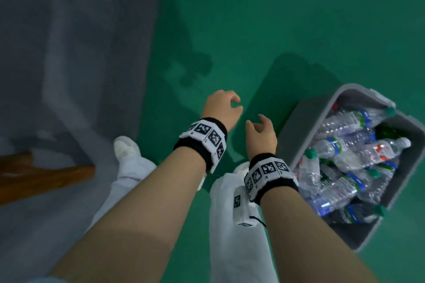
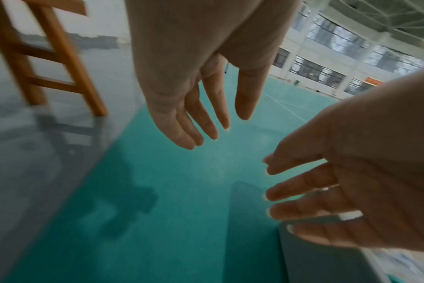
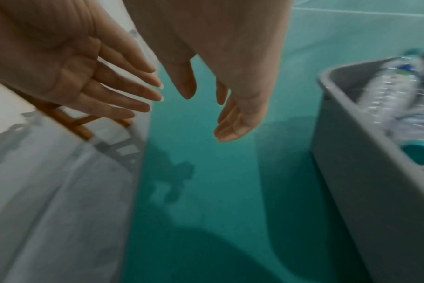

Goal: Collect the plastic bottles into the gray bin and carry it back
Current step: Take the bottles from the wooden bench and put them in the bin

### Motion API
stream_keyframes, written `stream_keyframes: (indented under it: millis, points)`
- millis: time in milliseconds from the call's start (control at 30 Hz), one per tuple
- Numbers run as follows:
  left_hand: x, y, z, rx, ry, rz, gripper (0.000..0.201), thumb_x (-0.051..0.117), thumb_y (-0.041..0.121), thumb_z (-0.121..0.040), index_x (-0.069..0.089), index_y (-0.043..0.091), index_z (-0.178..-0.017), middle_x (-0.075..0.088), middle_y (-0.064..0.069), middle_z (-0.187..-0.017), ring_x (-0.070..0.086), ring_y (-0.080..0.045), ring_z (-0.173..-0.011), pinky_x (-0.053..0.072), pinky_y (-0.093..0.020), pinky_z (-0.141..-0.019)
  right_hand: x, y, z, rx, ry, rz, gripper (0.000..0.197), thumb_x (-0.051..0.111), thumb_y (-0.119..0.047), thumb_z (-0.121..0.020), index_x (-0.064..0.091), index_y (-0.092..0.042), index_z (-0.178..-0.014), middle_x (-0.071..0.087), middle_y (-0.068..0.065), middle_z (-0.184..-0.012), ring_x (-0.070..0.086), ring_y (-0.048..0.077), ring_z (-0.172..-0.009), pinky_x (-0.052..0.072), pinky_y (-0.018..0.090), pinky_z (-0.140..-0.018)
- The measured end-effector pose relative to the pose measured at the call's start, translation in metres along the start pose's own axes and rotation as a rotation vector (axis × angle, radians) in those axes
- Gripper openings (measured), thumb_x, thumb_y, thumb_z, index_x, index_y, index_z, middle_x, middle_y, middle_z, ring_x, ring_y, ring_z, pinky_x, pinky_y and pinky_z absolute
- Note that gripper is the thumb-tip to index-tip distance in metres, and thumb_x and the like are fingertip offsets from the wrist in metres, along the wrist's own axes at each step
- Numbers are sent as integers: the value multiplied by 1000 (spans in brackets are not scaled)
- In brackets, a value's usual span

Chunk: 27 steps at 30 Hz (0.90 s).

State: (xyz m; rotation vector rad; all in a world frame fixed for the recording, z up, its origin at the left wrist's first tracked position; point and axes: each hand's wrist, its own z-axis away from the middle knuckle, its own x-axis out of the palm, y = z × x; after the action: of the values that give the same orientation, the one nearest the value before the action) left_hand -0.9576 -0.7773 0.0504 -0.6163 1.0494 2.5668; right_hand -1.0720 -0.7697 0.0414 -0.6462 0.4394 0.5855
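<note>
The gray bin (image 1: pixel 299 131) stands on the green floor at the right, filled with several clear plastic bottles (image 1: pixel 349 149) with blue labels and green caps. My left hand (image 1: pixel 230 104) and right hand (image 1: pixel 256 122) hang side by side over the floor just left of the bin, touching nothing. Both are empty with loosely spread fingers. In the left wrist view the left hand (image 2: pixel 220 132) points down with straight fingers, and a corner of the bin (image 2: pixel 327 258) shows below the right hand (image 2: pixel 303 191). In the right wrist view the right hand (image 3: pixel 206 116) is to the left of the bin wall (image 3: pixel 351 153).
A wooden stool (image 1: pixel 46 172) stands at the left on a gray floor strip (image 1: pixel 69 53). My white trouser legs and a white shoe (image 1: pixel 126 147) are below the hands. Green floor (image 1: pixel 276 18) stretches ahead and around the bin.
</note>
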Motion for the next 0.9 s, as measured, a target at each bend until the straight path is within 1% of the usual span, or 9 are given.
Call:
stream_keyframes:
  millis: [100,267,367,433,500,600,733,833,900]
  points:
    - [-65,-31,20,-56,116,109,26,58,20,-91,64,15,-115,60,0,-123,54,-14,-116,39,-25,-102,42,-42,36,-114,-92,36,44,53,-27,-96,46,-18,-138,60,2,-123,52,12,-95,41,26,-88]
    - [-170,-95,58,-153,365,291,20,59,19,-90,66,16,-108,60,1,-118,55,-12,-111,37,-19,-95,129,-113,107,-302,-249,119,40,53,-25,-96,49,-16,-135,61,2,-120,52,11,-95,44,32,-96]
    - [-217,-129,82,-197,519,383,16,60,17,-89,68,15,-103,61,1,-113,56,-10,-106,38,-16,-92,175,-147,149,-407,-342,129,39,55,-23,-95,51,-16,-133,61,1,-114,53,9,-93,43,27,-90]
    - [-248,-159,100,-226,666,458,14,61,15,-88,69,15,-99,62,2,-108,56,-7,-100,44,-22,-92,210,-166,180,-477,-429,164,38,56,-21,-95,52,-18,-132,59,-5,-107,53,7,-93,39,20,-83]
    - [-273,-182,117,-248,789,514,12,61,15,-87,69,15,-96,61,3,-105,55,-4,-97,47,-26,-92,237,-182,208,-534,-508,183,37,56,-21,-94,53,-19,-131,56,-9,-103,55,6,-95,41,20,-82]
    - [-307,-221,146,-298,973,579,9,61,16,-88,68,18,-94,60,4,-105,56,-4,-98,47,-26,-91,283,-196,252,-624,-636,247,36,56,-23,-94,53,-21,-130,57,-12,-102,59,8,-101,50,29,-92]
    - [-339,-268,190,-342,1225,643,6,62,14,-87,68,16,-87,57,4,-103,57,-4,-95,50,-24,-86,338,-198,307,-695,-790,350,35,57,-27,-94,53,-24,-128,60,-10,-107,59,8,-103,52,35,-94]
    - [-352,-305,226,-443,1404,635,6,62,18,-84,68,16,-85,48,7,-105,54,-9,-101,49,-26,-90,377,-187,343,-798,-861,483,38,59,-33,-92,53,-27,-129,60,-7,-115,55,7,-107,49,34,-96]
    - [-356,-326,247,-527,1493,631,3,64,17,-84,65,19,-84,42,5,-110,50,-8,-105,45,-15,-92,394,-181,360,-890,-891,565,43,61,-35,-90,50,-29,-131,56,-7,-118,50,9,-111,46,33,-97]
